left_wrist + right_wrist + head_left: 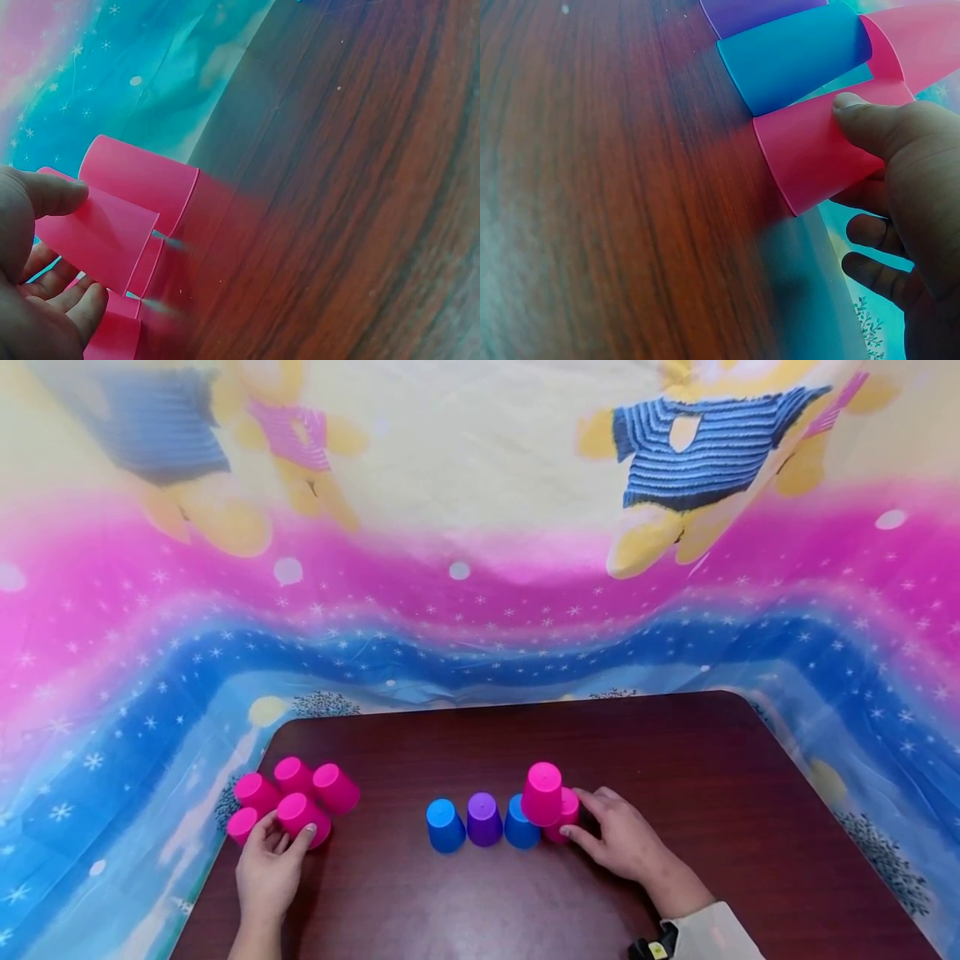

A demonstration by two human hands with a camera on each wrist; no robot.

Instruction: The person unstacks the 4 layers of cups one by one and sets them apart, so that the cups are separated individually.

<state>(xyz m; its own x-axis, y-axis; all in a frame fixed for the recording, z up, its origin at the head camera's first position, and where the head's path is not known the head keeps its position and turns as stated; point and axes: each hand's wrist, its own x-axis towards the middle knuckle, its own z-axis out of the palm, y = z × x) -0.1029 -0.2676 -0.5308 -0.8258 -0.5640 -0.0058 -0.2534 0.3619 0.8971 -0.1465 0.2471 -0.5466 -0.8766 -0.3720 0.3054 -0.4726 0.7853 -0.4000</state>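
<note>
At the left of the table, my left hand (268,868) grips a pink cup (303,820) between thumb and fingers. Other upside-down pink cups (336,788) cluster just behind and beside it. Near the middle, a blue cup (446,825), a purple cup (483,820) and a second blue cup (521,827) stand upside down in a row. Thumb and finger of my right hand (626,837) pinch the pink cup (817,146) at the row's right end. Another pink cup (542,793) sits higher, over the second blue cup and the pinched one.
The dark wood table (660,752) has rounded back corners. A printed cloth (465,610) with bears and stars hangs behind it and along both sides. A dark strap-like object (654,947) shows by my right sleeve (716,935).
</note>
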